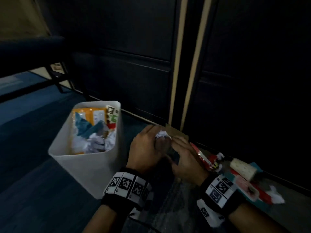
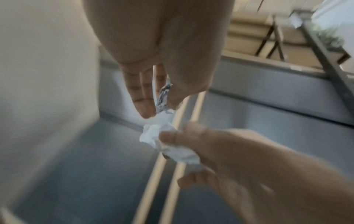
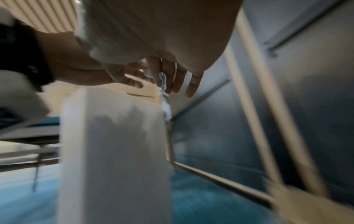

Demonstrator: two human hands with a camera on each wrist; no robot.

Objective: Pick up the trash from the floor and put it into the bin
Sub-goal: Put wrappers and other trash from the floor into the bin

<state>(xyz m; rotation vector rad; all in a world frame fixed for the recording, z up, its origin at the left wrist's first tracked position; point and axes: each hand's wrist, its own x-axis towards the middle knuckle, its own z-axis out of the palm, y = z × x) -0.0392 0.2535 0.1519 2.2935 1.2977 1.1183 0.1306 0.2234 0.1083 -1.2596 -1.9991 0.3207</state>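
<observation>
White bin (image 1: 87,169) at 9 o'clock, full of wrappers. L hand (image 1: 148,148) and R hand (image 1: 183,158) meet beside it, both pinching crumpled paper (image 1: 161,134). Floor trash (image 1: 242,179) lies at 4 o'clock.

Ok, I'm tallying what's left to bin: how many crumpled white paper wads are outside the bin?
2. The held wad is pinched between the left hand and right hand beside the bin; the floor wad lies far right, by the red wrapper. Others may be hidden.
</observation>
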